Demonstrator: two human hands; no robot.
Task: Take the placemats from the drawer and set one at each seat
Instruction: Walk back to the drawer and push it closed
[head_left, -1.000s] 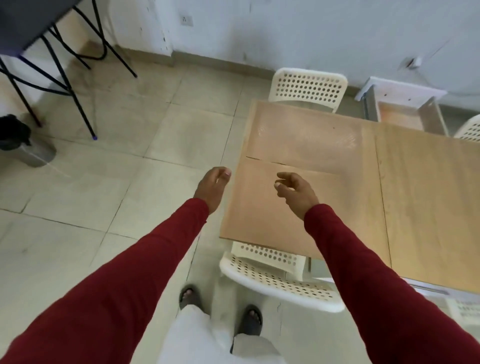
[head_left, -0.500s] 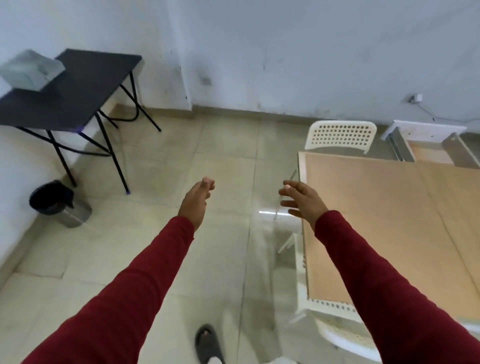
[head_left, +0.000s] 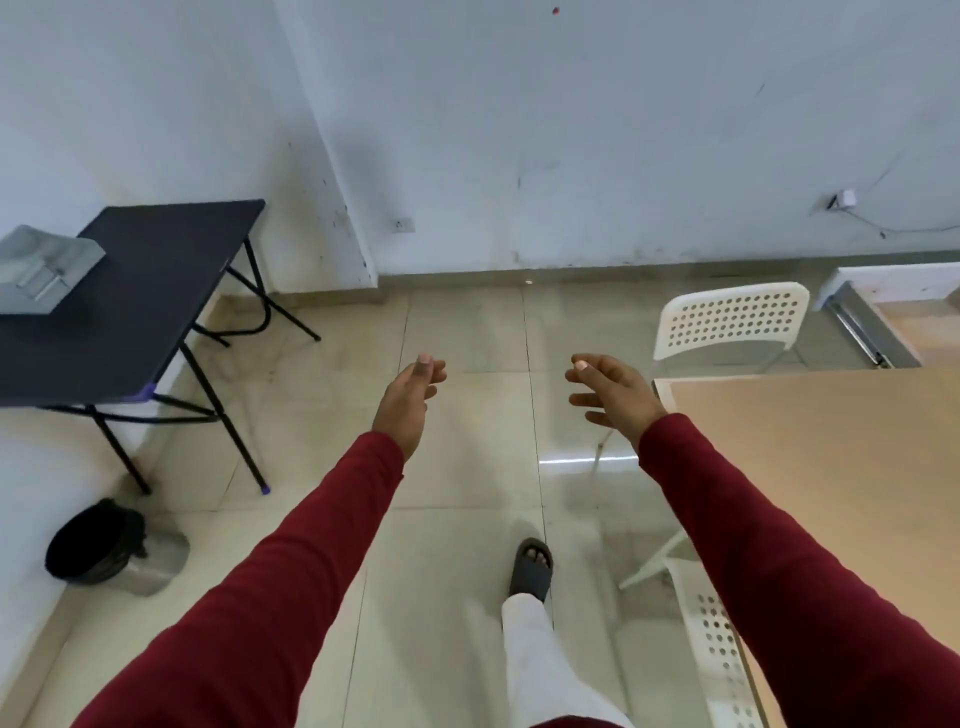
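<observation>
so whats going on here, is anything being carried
Nothing is being carried. The left hand and right hand are both open and empty, held out over the floor beside the wooden table. One foot is forward. An open drawer shows at far right; no placemats are visible.

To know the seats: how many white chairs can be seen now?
2. One chair stands at the table's far end; another chair is at its near side, partly hidden by the right sleeve. More may be out of view.

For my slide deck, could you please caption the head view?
Both empty hands, left hand and right hand, reach over pale tiled floor beside the light wooden table.
</observation>
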